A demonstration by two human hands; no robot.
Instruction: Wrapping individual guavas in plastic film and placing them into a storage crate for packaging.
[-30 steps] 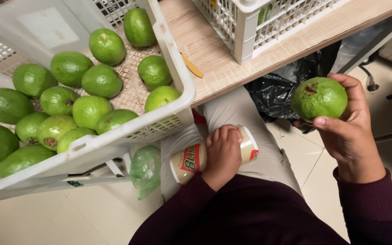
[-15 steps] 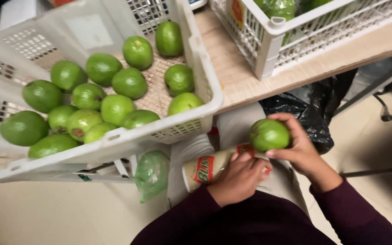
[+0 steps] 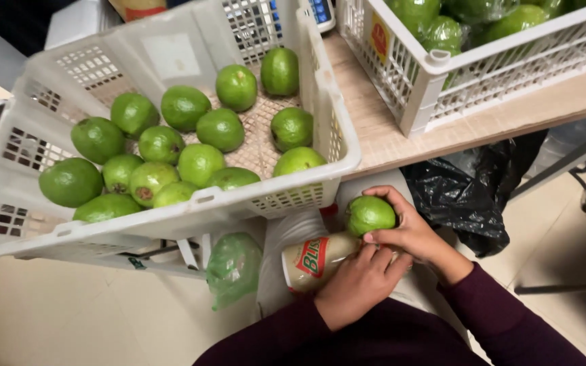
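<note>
Head view showed the right hand [image 3: 412, 234] closed around a green guava [image 3: 369, 215], its fingers curled over the top and far side of the fruit and holding it just above the lap. The left hand [image 3: 357, 285] was wrapped over a cream-coloured roll [image 3: 313, 257] with a red and green printed label, which lay across the lap; guava and roll were touching or nearly so, and I cannot tell which.

As far as the picture went, the work looked partway through. A tilted white plastic crate [image 3: 320, 88] with latticed walls held well over a dozen loose, bare guavas, smooth-skinned, round to slightly oval, a few with brown blemishes. A second white crate [image 3: 415, 74] on the wooden counter [image 3: 381, 142] held guavas that looked glossy, as though covered in clear film, so some fruit seemed finished and much remained.

Below the first crate hung a thin, translucent green bag [image 3: 232, 268], crumpled. A black plastic bag [image 3: 462, 196], shiny and creased, sat under the counter edge. Dark maroon sleeves covered both forearms.
</note>
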